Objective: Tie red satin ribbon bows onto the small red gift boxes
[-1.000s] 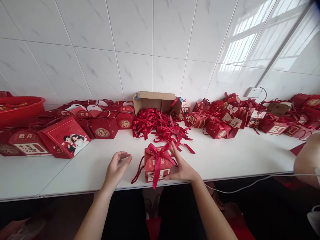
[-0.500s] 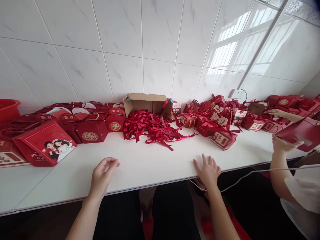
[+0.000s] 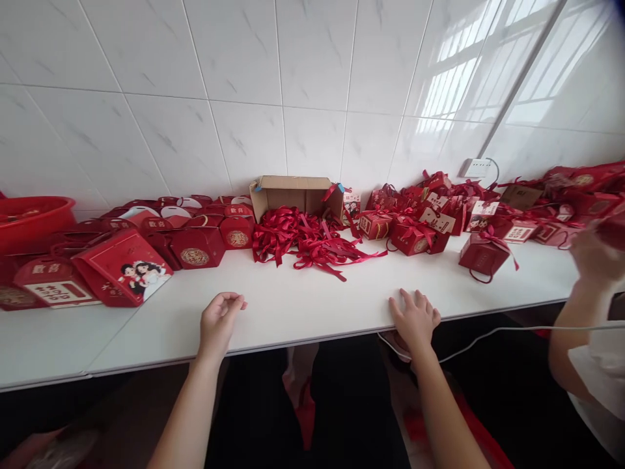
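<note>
My left hand rests on the white table near its front edge, fingers curled in towards the thumb, with nothing visible in it. Flat on the same edge, further right, lies my right hand, its fingers spread and holding nothing. Beyond my hands sits a heap of red ribbons, spilling out of an open cardboard box. A small red gift box with a ribbon bow and a cord handle stands apart, right of my right hand.
At left are rows of red gift boxes, a larger box with a cartoon couple and a red basin. More ribboned boxes crowd the right back. A co-worker's hand holds something red at far right. A white cable hangs in front.
The small ribboned box has shifted right and now stands still on the table. The co-worker's near hand has lifted, and the view has turned slightly left. My hands keep their poses.
</note>
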